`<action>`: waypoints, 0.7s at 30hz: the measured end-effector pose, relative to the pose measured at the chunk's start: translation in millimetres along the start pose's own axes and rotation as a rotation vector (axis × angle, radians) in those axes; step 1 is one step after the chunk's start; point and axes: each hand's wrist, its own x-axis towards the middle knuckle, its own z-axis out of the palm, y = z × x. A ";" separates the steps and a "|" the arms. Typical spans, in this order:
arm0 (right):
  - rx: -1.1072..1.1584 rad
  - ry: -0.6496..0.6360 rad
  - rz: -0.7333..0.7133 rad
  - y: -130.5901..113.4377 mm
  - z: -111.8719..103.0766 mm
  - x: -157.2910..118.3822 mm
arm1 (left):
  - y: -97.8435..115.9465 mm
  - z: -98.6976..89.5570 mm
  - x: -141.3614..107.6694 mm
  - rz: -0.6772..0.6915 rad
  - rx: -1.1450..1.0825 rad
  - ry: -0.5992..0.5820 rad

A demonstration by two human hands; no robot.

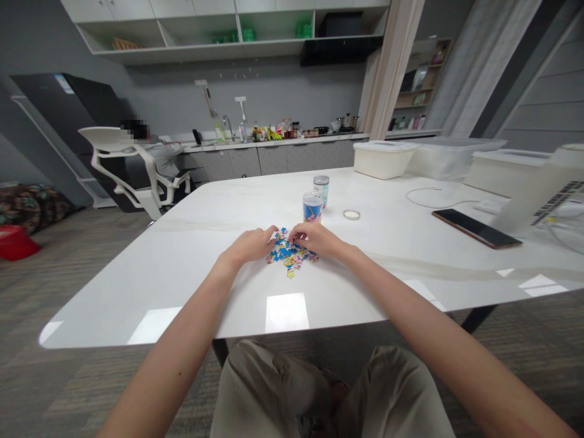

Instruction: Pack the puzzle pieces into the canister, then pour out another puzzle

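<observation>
Multicoloured puzzle pile [292, 252] flanked by both hands: left hand [253, 244] rested at pile's left edge, fingers parted; right hand [316, 238] curled over pile's right side, grip hidden. Beyond pile, printed canister [312, 208], grey-lidded canister [322, 190] stood upright; phone [475, 228] laid well right.

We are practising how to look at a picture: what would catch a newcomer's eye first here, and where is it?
First, the bright heap of puzzle pieces on the white table, between the left hand and the right hand. Then the blue-and-pink can just behind them, and the red bucket on the floor at far left.
</observation>
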 end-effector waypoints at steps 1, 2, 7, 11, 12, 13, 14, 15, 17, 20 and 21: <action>-0.006 0.011 0.008 0.9 -0.1 0.2 | 0.1 2.5 1.1 -0.020 0.024 0.008; -0.012 0.022 0.016 2.3 0.1 0.5 | 0.3 5.0 2.4 -0.029 0.040 0.012; -0.027 0.054 0.059 10.9 2.9 0.6 | 2.8 13.3 10.9 -0.006 0.051 0.030; -0.080 0.033 0.065 12.7 3.1 -0.9 | 3.2 14.4 13.2 -0.011 0.070 0.042; -0.085 0.026 0.069 12.6 2.8 -1.3 | 2.8 14.4 12.9 -0.014 0.077 0.049; -0.085 0.021 0.074 12.5 2.4 -1.5 | 2.3 14.2 12.3 -0.014 0.083 0.055; -0.082 0.019 0.078 12.5 2.1 -1.7 | 1.6 13.9 11.6 -0.010 0.087 0.061; -0.076 0.017 0.080 12.7 1.9 -1.8 | 0.9 13.6 10.9 -0.006 0.090 0.064; -0.065 0.016 0.078 13.5 1.8 -1.7 | -0.5 12.7 9.8 -0.001 0.088 0.063; -0.067 0.013 0.065 15.1 2.5 -1.2 | -1.2 11.2 8.6 -0.015 0.076 0.064; -0.071 0.012 0.056 15.6 2.8 -1.2 | -0.9 10.4 8.3 -0.023 0.071 0.069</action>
